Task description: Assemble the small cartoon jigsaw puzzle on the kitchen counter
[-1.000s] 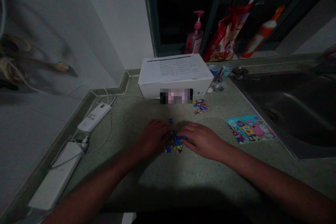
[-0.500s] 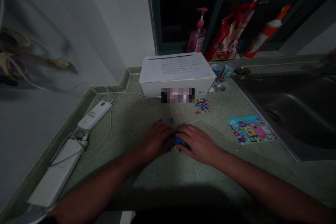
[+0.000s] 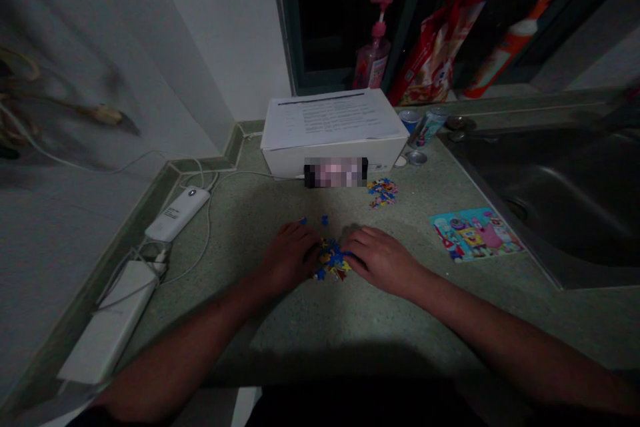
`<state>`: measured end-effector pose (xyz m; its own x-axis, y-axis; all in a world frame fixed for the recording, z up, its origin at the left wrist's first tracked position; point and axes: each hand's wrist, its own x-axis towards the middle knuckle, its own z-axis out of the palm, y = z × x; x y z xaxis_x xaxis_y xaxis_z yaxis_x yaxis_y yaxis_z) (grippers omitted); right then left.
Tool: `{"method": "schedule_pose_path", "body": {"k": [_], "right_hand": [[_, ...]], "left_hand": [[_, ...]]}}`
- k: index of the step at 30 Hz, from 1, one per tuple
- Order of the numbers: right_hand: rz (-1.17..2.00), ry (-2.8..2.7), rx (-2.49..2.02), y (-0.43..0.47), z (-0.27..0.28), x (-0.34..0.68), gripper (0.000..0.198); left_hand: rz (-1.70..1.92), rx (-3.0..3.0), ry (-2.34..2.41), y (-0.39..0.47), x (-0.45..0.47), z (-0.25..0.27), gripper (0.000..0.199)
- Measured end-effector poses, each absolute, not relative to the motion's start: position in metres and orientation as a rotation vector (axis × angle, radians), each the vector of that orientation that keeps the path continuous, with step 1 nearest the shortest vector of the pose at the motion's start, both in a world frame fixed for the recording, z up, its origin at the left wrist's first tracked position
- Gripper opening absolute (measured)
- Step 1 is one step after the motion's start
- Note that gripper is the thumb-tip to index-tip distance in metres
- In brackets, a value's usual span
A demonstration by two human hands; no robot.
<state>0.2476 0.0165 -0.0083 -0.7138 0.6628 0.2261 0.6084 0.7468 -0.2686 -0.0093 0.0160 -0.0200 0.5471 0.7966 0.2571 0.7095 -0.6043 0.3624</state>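
A small heap of jigsaw puzzle pieces (image 3: 332,255), blue, yellow and brown, lies on the counter between my two hands. On the heap's left side, my left hand (image 3: 291,255) is open, its bent fingertips at the edge of the pieces. My right hand (image 3: 383,259) is open too, loosely curved along the right side, fingertips touching the blue pieces. Just beyond my left fingers, a loose blue piece (image 3: 325,220) sits apart. Farther back is a second cluster of puzzle pieces (image 3: 383,193). To the right lies a colourful cartoon picture card (image 3: 475,235).
A white box (image 3: 340,150) topped with a printed sheet stands at the back, a blurred-out device before it. White power units (image 3: 177,213) with cables line the left. Tins (image 3: 429,128) stand behind; a metal sink (image 3: 565,207) is at right. Bottles and a red bag stand by the window.
My hands have moved apart from each other, uncovering more of the heap between them. The whole view has shifted slightly.
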Motion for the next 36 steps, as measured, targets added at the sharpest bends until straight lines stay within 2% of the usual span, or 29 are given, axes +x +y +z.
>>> {"method": "schedule_pose_path", "body": {"k": [9,19,29,36], "right_hand": [[0.23,-2.593,-1.067,0.0167,-0.0097,0.2502,0.01],[0.344,-2.633,-0.759,0.015,-0.0089,0.2482,0.018],[0.354,-2.663,-0.666,0.0112,-0.005,0.2472,0.022],[0.296,-2.594,-0.789,0.0148,-0.0103,0.2489,0.021]], "left_hand": [[0.646,2.585,1.263,0.017,-0.0095,-0.0216,0.014],[0.664,2.63,0.934,0.0144,-0.0069,-0.02,0.015],[0.707,2.668,0.797,0.013,-0.005,-0.0149,0.016],[0.738,2.696,0.812,0.0136,-0.0056,-0.0162,0.019]]}}
